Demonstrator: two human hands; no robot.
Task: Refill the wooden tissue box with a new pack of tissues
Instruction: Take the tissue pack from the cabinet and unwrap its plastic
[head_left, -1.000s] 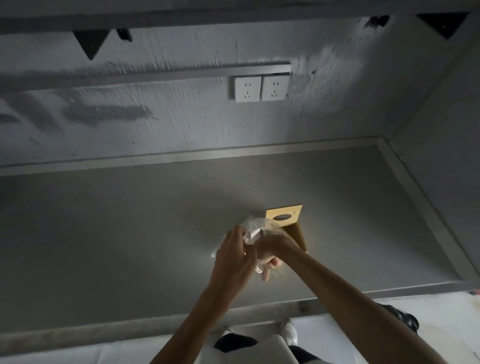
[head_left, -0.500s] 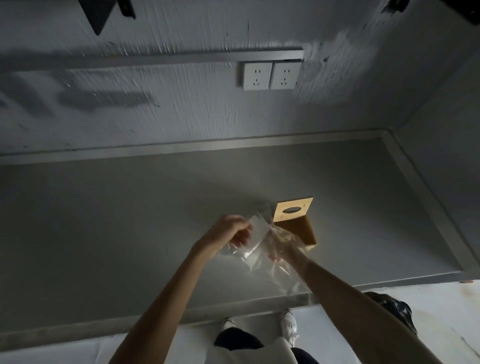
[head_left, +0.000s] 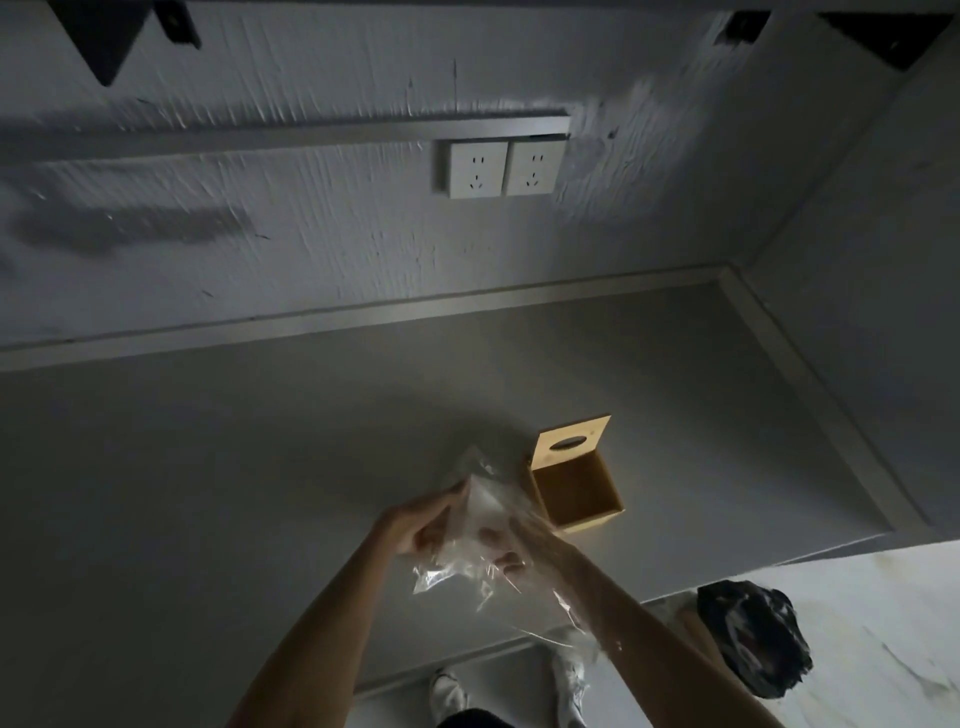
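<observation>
The wooden tissue box (head_left: 597, 512) stands on the grey counter with its lid (head_left: 570, 441) flipped up at the back; its inside looks empty. Just left of it I hold the tissue pack (head_left: 480, 512), white tissues in a clear plastic wrapper (head_left: 457, 574) that hangs loose below. My left hand (head_left: 418, 527) grips the pack's left side. My right hand (head_left: 511, 545) is partly inside or behind the crinkled plastic and grips it from the right.
The grey counter (head_left: 234, 493) has a raised edge along the back wall and right side. Two white wall sockets (head_left: 501, 169) sit above it. A black bag (head_left: 753, 639) lies on the white floor at lower right. My shoes (head_left: 449, 693) show below the counter's front edge.
The hands came apart and then closed in on the pack again, and the wrapper now hangs lower over my right wrist. The box's empty inside has come into view.
</observation>
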